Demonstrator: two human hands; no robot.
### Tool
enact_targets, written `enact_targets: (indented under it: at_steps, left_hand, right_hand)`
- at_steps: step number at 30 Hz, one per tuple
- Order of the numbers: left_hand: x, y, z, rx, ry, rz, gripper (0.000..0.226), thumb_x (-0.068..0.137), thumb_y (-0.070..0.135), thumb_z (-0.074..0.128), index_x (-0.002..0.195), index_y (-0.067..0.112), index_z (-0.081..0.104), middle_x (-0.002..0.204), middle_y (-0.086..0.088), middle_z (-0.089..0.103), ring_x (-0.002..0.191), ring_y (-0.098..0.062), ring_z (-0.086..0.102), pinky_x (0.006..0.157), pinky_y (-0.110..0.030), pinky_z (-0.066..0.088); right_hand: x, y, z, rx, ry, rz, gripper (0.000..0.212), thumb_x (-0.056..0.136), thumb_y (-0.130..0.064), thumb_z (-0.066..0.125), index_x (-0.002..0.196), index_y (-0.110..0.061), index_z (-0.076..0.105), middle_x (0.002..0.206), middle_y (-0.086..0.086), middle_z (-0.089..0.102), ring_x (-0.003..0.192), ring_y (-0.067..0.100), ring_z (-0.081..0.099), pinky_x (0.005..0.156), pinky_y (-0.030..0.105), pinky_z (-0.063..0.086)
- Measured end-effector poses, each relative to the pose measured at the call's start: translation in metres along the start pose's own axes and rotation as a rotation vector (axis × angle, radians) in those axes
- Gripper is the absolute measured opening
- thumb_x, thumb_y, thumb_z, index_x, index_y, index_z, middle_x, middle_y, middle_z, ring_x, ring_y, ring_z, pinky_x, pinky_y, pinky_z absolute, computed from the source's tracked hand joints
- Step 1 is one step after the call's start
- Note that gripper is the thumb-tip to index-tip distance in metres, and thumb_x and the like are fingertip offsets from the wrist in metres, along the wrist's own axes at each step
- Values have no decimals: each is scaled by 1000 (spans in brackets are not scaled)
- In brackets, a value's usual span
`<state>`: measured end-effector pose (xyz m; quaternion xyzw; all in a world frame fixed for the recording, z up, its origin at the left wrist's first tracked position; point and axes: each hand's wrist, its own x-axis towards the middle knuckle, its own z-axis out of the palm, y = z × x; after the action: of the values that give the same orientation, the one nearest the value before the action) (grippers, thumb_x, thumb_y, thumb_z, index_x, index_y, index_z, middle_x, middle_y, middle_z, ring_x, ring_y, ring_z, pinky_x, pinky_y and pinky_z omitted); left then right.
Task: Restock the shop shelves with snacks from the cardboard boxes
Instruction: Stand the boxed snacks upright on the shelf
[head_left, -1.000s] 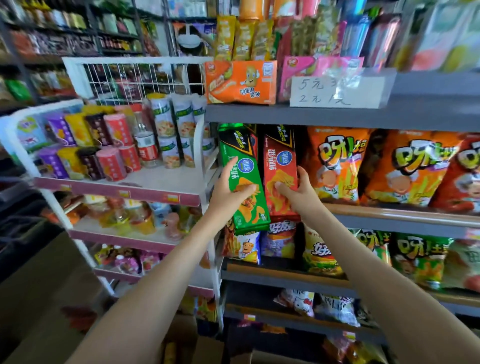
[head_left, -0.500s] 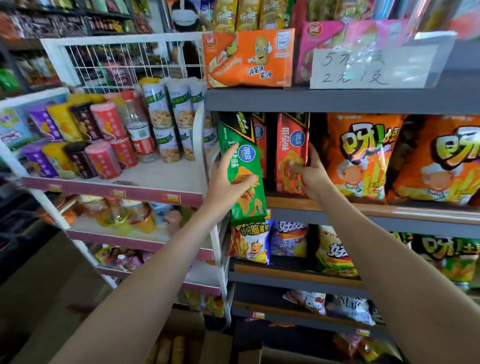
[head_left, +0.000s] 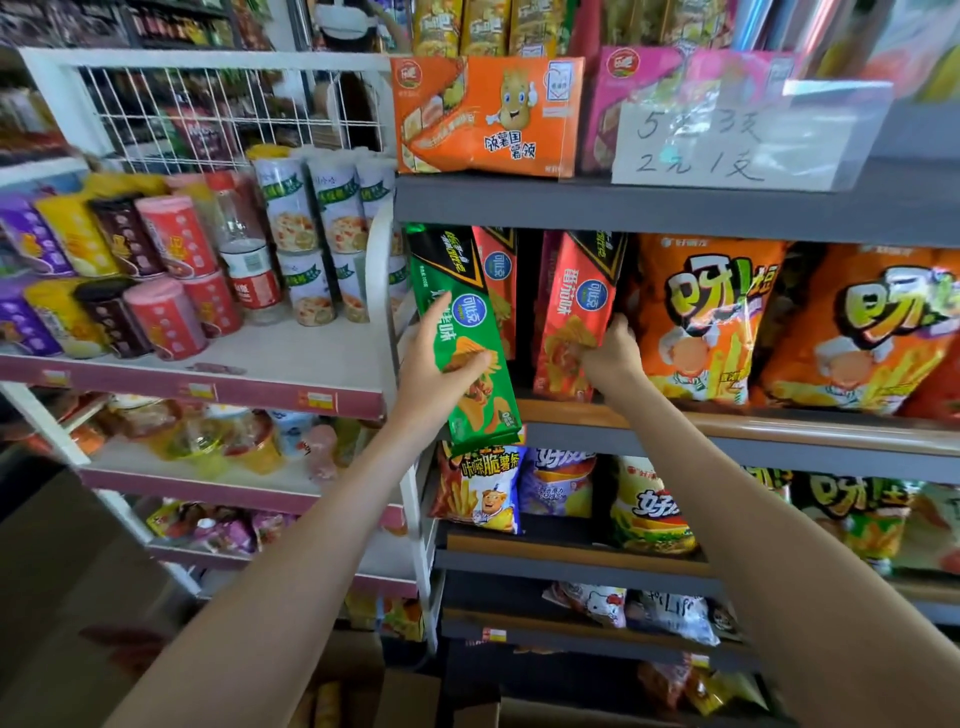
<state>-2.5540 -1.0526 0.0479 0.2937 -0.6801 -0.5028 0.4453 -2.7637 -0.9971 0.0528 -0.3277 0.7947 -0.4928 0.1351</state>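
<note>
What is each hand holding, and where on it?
The left hand grips the green snack pack around its middle. The right hand pinches the red snack pack at its right edge.

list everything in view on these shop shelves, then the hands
green pack: one, green, tilted at the left end of the middle grey shelf, gripped
red pack: one, red, standing on that shelf, held
second red pack: one, red, behind the green pack
orange bags: at least two, orange, right of the red pack
orange box: one, orange, top shelf
pink box: one, pink, beside it, partly behind a handwritten sign
canisters: many, mixed colours, white rack on the left
mixed bags: several, lower grey shelves
left hand: grips the green pack
right hand: holds the red pack's edge
</note>
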Motion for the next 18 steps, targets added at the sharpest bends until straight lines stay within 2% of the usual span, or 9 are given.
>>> enact_targets:
  at_steps: [3,7,9,11,13,14,15,16,18]
  left_hand:
    - [-1,5,1,69,-1,22,75,76,30,75,138,47,36,117,38,47,116,-5,56,98,-43,50]
    - [5,7,0,46,-21,26,73,83,17,73,140,43,35,127,17,52,114,-2,57,97,-40,51]
    - [6,7,-2,40,-42,24,73,83,16,73,138,46,35,131,13,52,115,-3,56,97,-40,51]
    - [6,7,-4,43,-66,15,73,84,15,72,140,42,35,126,20,51,114,4,54,95,-32,51]
    - [3,7,-3,42,-102,18,75,85,11,71,145,33,33,120,29,47,108,14,51,88,-19,50]
    - [2,9,-2,28,-120,18,76,85,9,71,146,30,32,118,31,46,106,15,52,84,-16,51]
    - [2,9,-1,11,-132,16,75,85,7,69,146,29,31,118,31,46,106,13,53,83,-16,51]
    - [3,9,0,-8,-137,18,74,86,4,68,146,28,32,119,30,47,108,10,54,83,-15,51]
    - [7,13,-1,-20,-129,28,70,88,-3,62,145,26,35,128,22,48,115,5,53,85,-12,48]
  right_hand:
    - [1,1,0,12,2,-26,61,86,-9,69,137,-5,36,135,18,46,123,35,49,101,49,45]
    - [-3,3,1,0,-35,-127,62,89,-3,62,144,-10,32,138,16,42,127,33,45,102,50,44]
    - [-7,1,1,-41,-51,-176,69,90,2,57,149,-12,24,142,17,38,131,33,40,105,50,41]
    - [-17,-4,1,-136,75,-262,74,88,1,60,150,-7,19,142,21,35,130,36,33,107,51,34]
    - [-35,-14,1,-137,222,-430,71,86,-5,65,145,0,27,134,23,41,120,36,37,103,48,34]
    - [-44,-19,2,-88,187,-492,68,86,-11,68,142,-1,31,128,21,46,115,31,43,98,44,38]
    - [-53,-25,3,-22,47,-493,68,86,-18,71,141,-4,32,123,18,51,109,26,49,93,38,42]
    - [-60,-31,4,35,-172,-432,72,86,-26,72,142,-10,30,121,13,55,106,23,55,90,35,47]
    - [-68,-37,7,62,-566,-274,82,84,-35,73,148,-22,23,126,4,58,110,19,60,95,39,51]
